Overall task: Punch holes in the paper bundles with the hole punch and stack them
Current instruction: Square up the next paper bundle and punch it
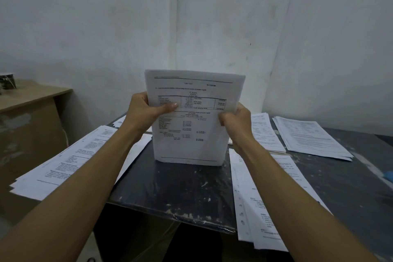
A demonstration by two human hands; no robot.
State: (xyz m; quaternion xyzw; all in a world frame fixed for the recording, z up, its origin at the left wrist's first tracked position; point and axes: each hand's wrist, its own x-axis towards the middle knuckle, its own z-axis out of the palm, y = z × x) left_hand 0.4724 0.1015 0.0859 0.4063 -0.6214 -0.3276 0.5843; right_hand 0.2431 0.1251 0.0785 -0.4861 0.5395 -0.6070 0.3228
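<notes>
A bundle of printed white sheets (191,130) stands upright on its bottom edge on the dark table (174,189), at the middle of the view. My left hand (144,110) grips its left edge with the thumb across the front page. My right hand (236,121) grips its right edge with fingers curled round it. A stack with a row of punched holes along its left edge (253,202) lies under my right forearm. No hole punch shows in view.
More paper stacks lie on the table: one at the left (63,159) overhanging the edge, two at the back right (265,132) (310,138). A wooden desk (32,100) stands at the left. White walls (191,17) close the corner behind.
</notes>
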